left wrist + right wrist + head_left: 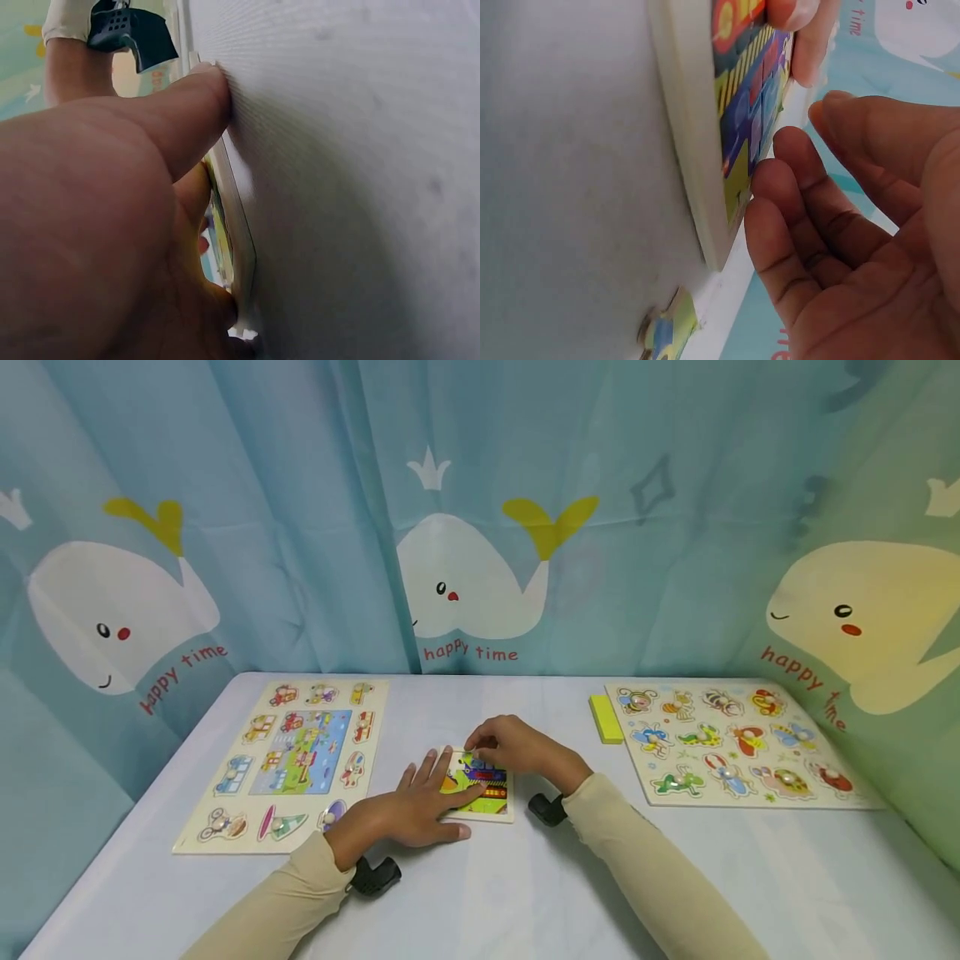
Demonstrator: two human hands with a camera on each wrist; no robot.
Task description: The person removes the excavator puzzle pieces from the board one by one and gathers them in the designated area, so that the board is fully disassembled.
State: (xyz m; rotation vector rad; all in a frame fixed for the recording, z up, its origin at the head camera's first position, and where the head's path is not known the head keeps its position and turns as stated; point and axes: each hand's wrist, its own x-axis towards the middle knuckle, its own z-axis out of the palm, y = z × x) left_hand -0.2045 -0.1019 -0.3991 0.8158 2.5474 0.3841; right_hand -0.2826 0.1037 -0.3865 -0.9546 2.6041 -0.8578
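A small jigsaw puzzle (480,810) with a bright picture in a pale square frame lies in the middle of the table. My left hand (420,806) spreads over its left side, fingers straight and touching it; in the left wrist view, the thumb (202,97) lies near the frame's edge. At the puzzle's far edge is my right hand (517,747), its fingers loosely bent. The right wrist view shows those fingers (769,240) beside the frame, with nothing visible between thumb and fingers. The left hand hides part of the picture.
A vehicle peg board (375,693) lies to the left, an insect peg board (652,768) to the right. Beside the latter is a yellow block (606,720). A loose blue-green piece (673,330) lies past the frame's corner. Behind hangs a whale-print curtain (322,568).
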